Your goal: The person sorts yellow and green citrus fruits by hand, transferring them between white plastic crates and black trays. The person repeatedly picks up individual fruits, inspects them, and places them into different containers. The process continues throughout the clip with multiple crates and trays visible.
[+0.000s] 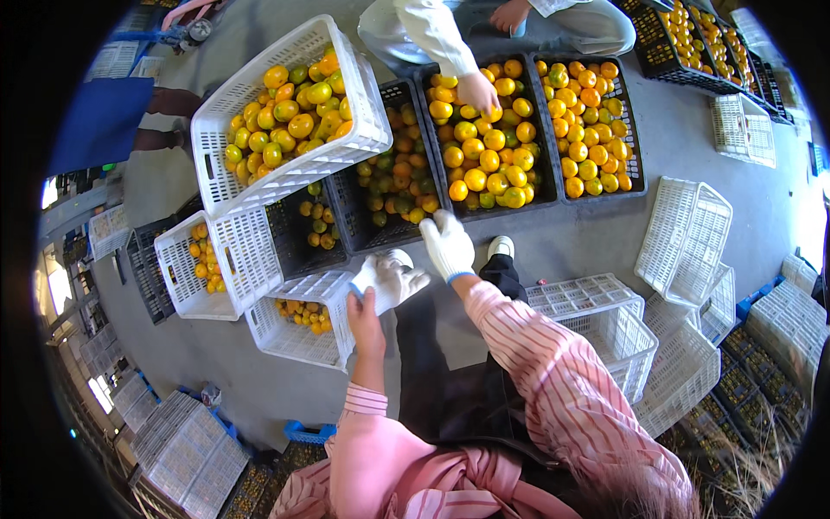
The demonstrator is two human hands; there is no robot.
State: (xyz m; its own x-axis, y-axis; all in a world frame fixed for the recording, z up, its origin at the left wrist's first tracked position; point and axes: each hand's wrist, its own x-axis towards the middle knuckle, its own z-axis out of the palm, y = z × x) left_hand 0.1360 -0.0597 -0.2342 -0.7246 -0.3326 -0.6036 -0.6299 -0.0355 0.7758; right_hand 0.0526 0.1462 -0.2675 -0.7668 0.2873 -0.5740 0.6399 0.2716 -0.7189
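My left hand (368, 324) is bare and grips the cuff of a white knit glove (389, 282), whose fingers point to the right. A matching glove with a blue cuff covers my right hand (447, 245), raised near the front rim of a black crate (382, 243), with no fruit visible in it. Black plastic crates of orange and yellow-green citrus fruits (489, 159) stand in a row before me. At upper left, a tilted white plastic crate (220, 188) full of citrus rests above other crates.
Across the row, a person's hand (478, 92) touches the fruit. White crates (603, 324) lie at the right, others (298, 350) with fruit at the left. A blue-clad person (97, 123) is at the far left. Stacked crates (188, 454) stand at lower left.
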